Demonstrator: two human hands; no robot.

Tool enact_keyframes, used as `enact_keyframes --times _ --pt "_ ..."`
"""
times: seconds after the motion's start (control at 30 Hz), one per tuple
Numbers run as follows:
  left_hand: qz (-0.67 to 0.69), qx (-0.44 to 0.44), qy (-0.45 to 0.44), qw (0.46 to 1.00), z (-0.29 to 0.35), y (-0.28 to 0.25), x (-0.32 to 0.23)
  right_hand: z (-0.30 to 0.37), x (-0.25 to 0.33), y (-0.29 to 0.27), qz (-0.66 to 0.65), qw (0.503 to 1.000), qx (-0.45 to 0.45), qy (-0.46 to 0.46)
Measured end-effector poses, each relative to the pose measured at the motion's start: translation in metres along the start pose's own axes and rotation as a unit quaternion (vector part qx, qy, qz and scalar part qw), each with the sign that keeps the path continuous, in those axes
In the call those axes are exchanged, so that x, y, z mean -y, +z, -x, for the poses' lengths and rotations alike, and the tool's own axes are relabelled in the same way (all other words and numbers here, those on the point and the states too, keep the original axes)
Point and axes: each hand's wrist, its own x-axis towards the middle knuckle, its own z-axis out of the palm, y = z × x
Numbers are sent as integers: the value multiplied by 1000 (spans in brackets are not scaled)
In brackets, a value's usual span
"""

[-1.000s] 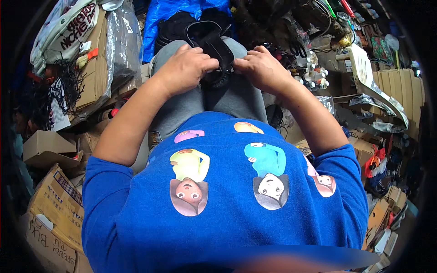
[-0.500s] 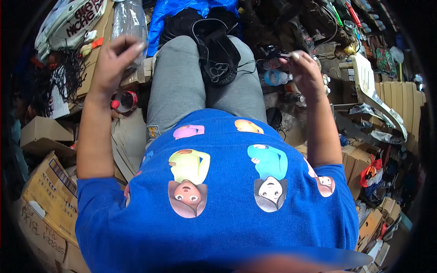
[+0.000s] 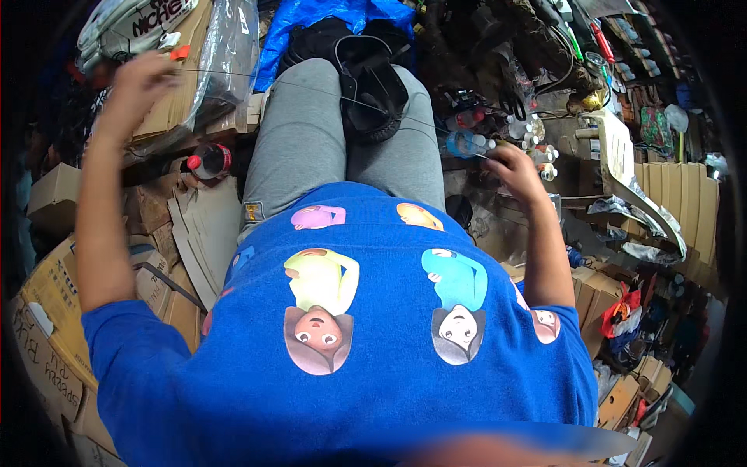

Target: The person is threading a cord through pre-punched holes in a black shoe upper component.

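Note:
A thin dark thread stretches across my lap between my two hands. My left hand, raised at the far left and blurred, is closed with the thread running from its fingers. My right hand is lower on the right, beside the bottles. Its fingers pinch a thin, pale, pointed thing, too small to name, near the thread's other end. Between my knees, on my grey trousers, lies a black fabric item with a curved rim and a dark hollow; I cannot tell its kind. The thread passes over it.
A bottle with a red cap lies left of my thigh, near flattened cardboard. Several plastic bottles crowd the right side. Beyond them stands a broken white plastic chair part. Blue plastic sheeting and clear plastic wrap lie ahead.
My left hand has swung outward to the left, and the thread is now drawn out across my lap. My right hand has come nearer to me. The loose loops on the black item are gone.

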Motion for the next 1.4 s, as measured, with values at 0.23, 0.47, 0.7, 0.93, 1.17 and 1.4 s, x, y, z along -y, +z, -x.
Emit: enact_keyframes --times 0.23,0.47,0.7,0.93,1.17,1.4 --pt "-243 -162 -107 950 44 -10 77 68 -91 -1 187 953 10 240" --pt "259 24 200 945 -83 94 -165 -62 72 28 -242 967 -55 -62" --pt "248 141 178 942 -117 119 -184 -93 87 41 -208 972 -3 -111" --pt "375 208 162 889 -119 135 -173 -86 90 60 -193 969 -43 -146" --pt "368 286 186 865 -115 131 -169 -60 105 71 -163 964 -128 -166" --pt "301 324 196 875 -117 123 -176 -56 123 47 64 967 -88 -229"
